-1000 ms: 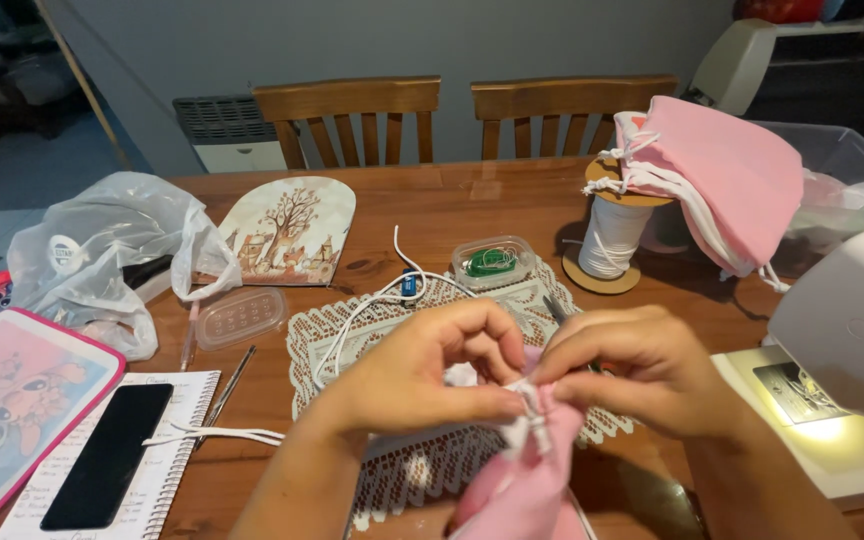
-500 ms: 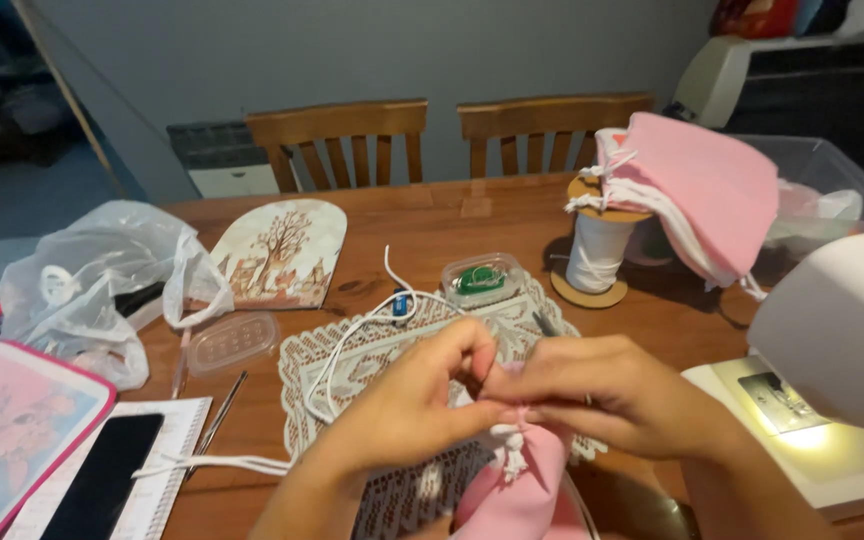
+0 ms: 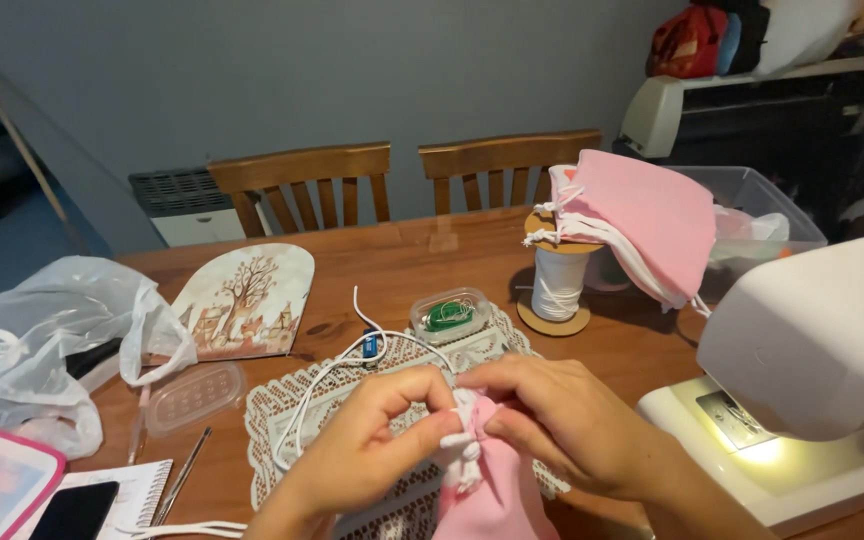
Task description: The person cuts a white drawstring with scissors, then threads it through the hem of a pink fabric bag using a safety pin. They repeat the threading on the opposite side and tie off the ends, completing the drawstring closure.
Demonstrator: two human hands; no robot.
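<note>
Hands, left (image 3: 372, 450) and right (image 3: 562, 420), pinch white cord (image 3: 467, 440) atop pink pouch (image 3: 487, 495); knot seemingly hidden, pouch cut off.

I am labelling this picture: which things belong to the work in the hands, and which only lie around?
In hand:
left hand
right hand
pink pouch
white drawstring

Lying about:
cord spool
pile of pink pouches
sewing machine
plastic bag
small clear box
phone

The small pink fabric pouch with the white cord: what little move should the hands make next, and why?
Probably pull the white cord ends outward. Both hands, left and right, pinch the gathered mouth of the small pink fabric pouch, where the cord looks knotted.
</note>
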